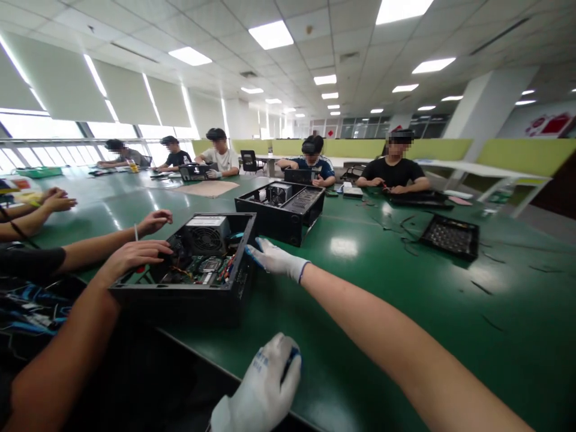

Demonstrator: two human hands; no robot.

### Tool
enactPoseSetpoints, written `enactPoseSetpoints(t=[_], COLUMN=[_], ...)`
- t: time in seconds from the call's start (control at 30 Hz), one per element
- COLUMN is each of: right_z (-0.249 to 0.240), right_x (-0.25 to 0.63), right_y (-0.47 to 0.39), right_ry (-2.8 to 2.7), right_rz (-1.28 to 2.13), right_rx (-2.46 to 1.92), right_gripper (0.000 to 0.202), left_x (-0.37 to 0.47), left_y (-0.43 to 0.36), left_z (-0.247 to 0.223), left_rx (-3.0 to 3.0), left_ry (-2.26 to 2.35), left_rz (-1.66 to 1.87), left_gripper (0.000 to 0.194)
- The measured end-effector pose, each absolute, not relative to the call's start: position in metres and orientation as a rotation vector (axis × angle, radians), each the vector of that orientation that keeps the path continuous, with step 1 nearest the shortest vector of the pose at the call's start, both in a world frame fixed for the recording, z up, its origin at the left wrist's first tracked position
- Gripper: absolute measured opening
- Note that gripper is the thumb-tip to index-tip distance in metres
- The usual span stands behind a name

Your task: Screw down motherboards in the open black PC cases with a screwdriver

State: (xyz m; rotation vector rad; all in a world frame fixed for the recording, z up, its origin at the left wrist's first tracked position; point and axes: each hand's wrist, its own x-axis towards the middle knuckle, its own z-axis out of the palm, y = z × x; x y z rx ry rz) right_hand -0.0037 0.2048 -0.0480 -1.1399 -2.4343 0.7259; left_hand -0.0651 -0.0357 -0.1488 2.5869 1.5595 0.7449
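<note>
The black boxy metal computer case (pixel 225 289) opened upward, long axis unclear, the white-gloved right hand (pixel 276 258) touching it, fingers extended, the white-gloved left hand (pixel 265 378) curled, grip indiscernible.

A glossy green desk (pixel 450 318) is carrying several items. Near the front edge, an open black computer case (pixel 180 305) is lying with its interior facing up; just beyond, a second black case (pixel 266 221) is resting. Farther right, a shallow black tray (pixel 451 236) is sitting beside scattered dark strips (pixel 481 288). Toward the far side, a tan sheet (pixel 207 189) is lying flat, and a dark panel (pixel 422 200) is resting near a white box (pixel 353 191).
</note>
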Motion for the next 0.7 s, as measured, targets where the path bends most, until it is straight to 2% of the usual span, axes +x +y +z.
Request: enactPoseSetpoints(t=[0.13,0.27,0.47,0.7], right_z=[-0.033,-0.020,-0.022,-0.017], right_x=[0.016,0.049,0.075,0.065], right_y=[0.243,0.297,0.338,0.341], right_ry=[-2.503,-2.446,-2.467,-2.521], right_rz=[0.324,0.022,-0.203,-0.307], right_rx=[-1.283,-1.508,-1.611,-1.638], right_gripper=[0.097,0.080,0.044,0.041], left_x=[-0.069,-0.062,-0.059,-0.062], left_y=[-0.012,-0.007,-0.009,-0.007], left_z=[-0.167,-0.165,-0.168,-0.172], left_rx=[2.308,2.122,2.097,2.162], left_ry=[1.726,1.792,1.815,1.863], left_rz=[1.058,1.110,1.083,1.042], left_gripper=[0.023,0.019,0.019,0.017])
